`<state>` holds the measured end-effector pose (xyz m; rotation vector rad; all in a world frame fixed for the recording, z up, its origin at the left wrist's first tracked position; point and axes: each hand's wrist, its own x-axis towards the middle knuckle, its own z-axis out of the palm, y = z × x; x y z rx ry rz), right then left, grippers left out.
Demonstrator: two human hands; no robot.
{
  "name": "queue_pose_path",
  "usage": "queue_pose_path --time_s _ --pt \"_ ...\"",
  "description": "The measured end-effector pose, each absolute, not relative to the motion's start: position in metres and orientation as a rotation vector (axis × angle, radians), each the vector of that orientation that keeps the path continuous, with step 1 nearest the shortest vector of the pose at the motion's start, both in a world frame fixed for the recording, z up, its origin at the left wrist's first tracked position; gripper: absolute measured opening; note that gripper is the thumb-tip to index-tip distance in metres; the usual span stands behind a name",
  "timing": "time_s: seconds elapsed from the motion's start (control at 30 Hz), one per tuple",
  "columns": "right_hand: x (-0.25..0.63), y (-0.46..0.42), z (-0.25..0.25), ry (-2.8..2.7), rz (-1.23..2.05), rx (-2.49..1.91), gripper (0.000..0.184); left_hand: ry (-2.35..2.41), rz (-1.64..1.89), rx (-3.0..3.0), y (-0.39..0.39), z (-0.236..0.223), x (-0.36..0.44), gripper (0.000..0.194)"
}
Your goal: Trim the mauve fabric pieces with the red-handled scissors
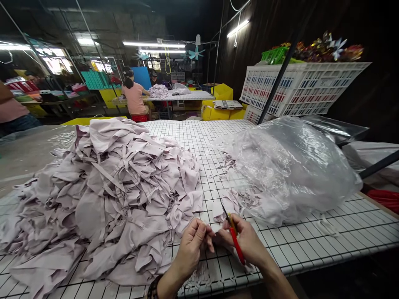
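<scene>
My right hand (249, 245) is wrapped round a pair of scissors (236, 244) with red handles, its dark blades pointing away from me. Close beside it, my left hand (193, 241) is closed in a pinch; whatever sits between its fingertips is too small to make out. A large heap of pale lilac cloth pieces (134, 178) rises to the left of both hands. Just beyond the scissors lies a smaller lilac piece (230, 201). Small scraps (199, 276) are scattered on the table below my hands.
A big clear plastic bag (293, 170) bulges on the right of the grid-patterned table (311, 249). Behind it stand a white plastic crate (299, 87) and a dark slanted pole (277, 83). Farther back, a person in a pink shirt (135, 97) sits at another table (190, 96).
</scene>
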<state>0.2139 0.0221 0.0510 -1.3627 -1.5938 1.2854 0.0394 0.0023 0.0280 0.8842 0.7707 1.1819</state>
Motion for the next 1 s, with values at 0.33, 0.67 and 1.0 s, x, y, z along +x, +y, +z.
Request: queue_pose_path --time_s 0.33,0.67,1.0 --pt "0.218 0.000 0.067 -2.065 0.802 -1.683 0.035 1.032 1.105 1.326 0.003 0.029 0.031 0.030" --pt "0.205 0.001 0.065 -2.098 0.640 -1.646 0.024 1.077 1.073 1.376 0.002 0.024 0.029 0.026" --pt "0.205 0.000 0.063 -2.133 0.564 -1.701 0.025 0.985 1.059 1.225 0.002 0.018 0.028 0.027"
